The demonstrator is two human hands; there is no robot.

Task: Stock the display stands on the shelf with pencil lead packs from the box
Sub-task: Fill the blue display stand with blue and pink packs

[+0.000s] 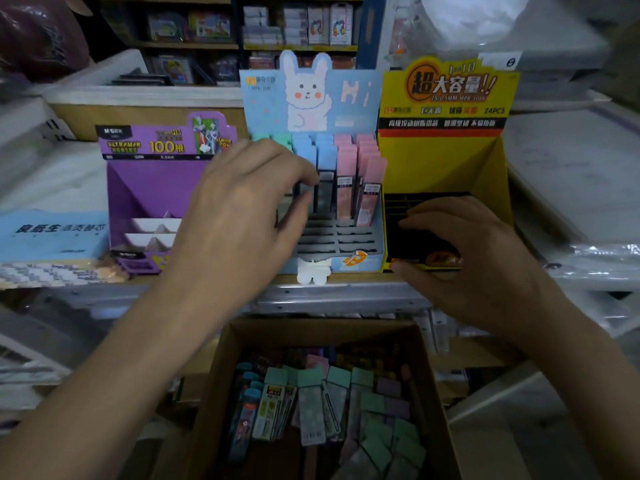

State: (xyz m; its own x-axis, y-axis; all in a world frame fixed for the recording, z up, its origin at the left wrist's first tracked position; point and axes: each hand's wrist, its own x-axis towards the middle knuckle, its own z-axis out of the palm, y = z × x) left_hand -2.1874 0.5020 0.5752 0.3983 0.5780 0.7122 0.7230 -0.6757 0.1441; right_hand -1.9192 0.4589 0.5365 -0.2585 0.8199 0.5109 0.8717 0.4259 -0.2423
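Three display stands sit side by side on the shelf: a purple one (145,174), a blue rabbit one (346,102) and a yellow one (450,157). The blue stand holds green, blue and pink lead packs (346,181) in its back rows. My left hand (242,209) reaches into the blue stand, fingers pinched on a blue-capped pack (306,192) at its slots. My right hand (478,258) grips the front of the yellow stand's black tray. Below the shelf, a cardboard box (221,375) holds several loose packs (311,403) with green, blue and purple caps.
A metal shelf edge (346,299) runs between the stands and the box. Blue paper packets (52,233) lie left of the purple stand. Plastic-wrapped stock (581,188) lies at the right. More stocked shelves (277,26) stand behind.
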